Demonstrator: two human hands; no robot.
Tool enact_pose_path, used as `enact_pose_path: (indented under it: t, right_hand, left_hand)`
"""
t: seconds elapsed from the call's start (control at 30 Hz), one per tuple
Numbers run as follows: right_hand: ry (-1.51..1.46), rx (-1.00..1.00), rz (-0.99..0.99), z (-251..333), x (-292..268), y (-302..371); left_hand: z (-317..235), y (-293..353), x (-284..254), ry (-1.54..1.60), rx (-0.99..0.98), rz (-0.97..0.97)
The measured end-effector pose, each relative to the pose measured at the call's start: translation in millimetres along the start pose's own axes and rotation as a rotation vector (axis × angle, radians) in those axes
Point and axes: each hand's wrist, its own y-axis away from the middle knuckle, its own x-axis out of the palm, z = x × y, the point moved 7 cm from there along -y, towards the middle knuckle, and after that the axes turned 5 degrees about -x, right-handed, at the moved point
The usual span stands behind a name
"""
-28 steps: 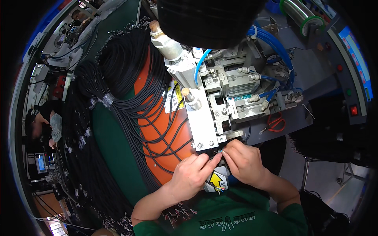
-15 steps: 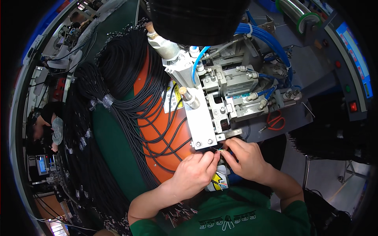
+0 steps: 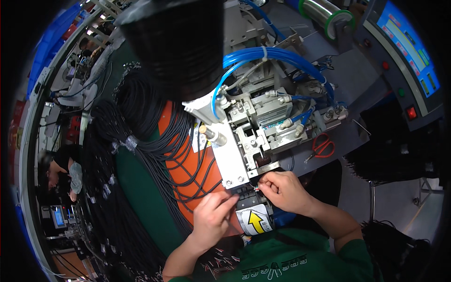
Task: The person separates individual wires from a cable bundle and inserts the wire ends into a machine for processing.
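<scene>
My right hand [image 3: 287,191] is closed in a pinch at the front edge of a metal clamping machine [image 3: 230,162]. Small coloured wire ends [image 3: 256,189] show at its fingertips. To the left, apart from it, my left hand [image 3: 212,218] has its fingers drawn together; they are slightly blurred, and whatever is between them cannot be made out. Between and below the hands sits a black slotted block [image 3: 246,199], with a white label bearing a yellow arrow [image 3: 255,222] in front. Black cables [image 3: 188,174] run over an orange surface [image 3: 181,162] beside the machine.
Red-handled scissors [image 3: 322,146] lie right of the machine. Blue air hoses [image 3: 282,58] arch behind it, near a wire spool [image 3: 329,16] and a screen panel [image 3: 408,47]. Thick cable bundles [image 3: 136,103] cover the left side. A black cylinder [image 3: 176,47] overhangs the top.
My left hand has come away from the right one, moving left and toward me, uncovering the black block and arrow label. My right hand stays at the machine's front. The view has shifted.
</scene>
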Motion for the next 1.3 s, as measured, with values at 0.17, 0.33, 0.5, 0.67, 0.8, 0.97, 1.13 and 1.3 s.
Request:
enact_pose_path:
  t: [0.17,0.33,0.5,0.67,0.8,0.97,1.13,1.3]
  right_hand:
    - [0.095,-0.063,-0.051,1.9,-9.5,8.0]
    - [0.008,-0.161,0.229,48.8,3.4,26.6]
    - [-0.117,-0.412,0.100,60.9,16.1,24.5]
    - [-0.758,0.219,-0.027,15.8,18.0,23.7]
    - [-0.946,0.330,0.044,4.1,20.9,21.7]
    - [-1.154,0.343,0.094,5.5,19.6,21.8]
    - [-0.949,0.211,0.140,4.6,18.5,23.6]
    - [-1.010,0.274,0.126,3.5,13.8,19.7]
  left_hand:
    - [-1.7,5.4,-2.7,-0.115,-0.038,-0.010]
    - [6.6,8.9,3.3,-0.142,-0.152,-0.101]
    - [-0.4,-6.0,-1.5,0.151,-0.092,-0.033]
    - [-6.8,-1.9,0.8,0.386,-0.088,0.021]
    - [-8.0,-7.8,6.8,0.449,-0.112,-0.061]
    - [-5.3,-10.1,11.5,0.526,-0.191,-0.023]
    - [-16.4,-13.9,10.2,0.371,-0.024,-0.066]
    - [-14.8,-12.0,10.2,0.366,-0.069,-0.083]
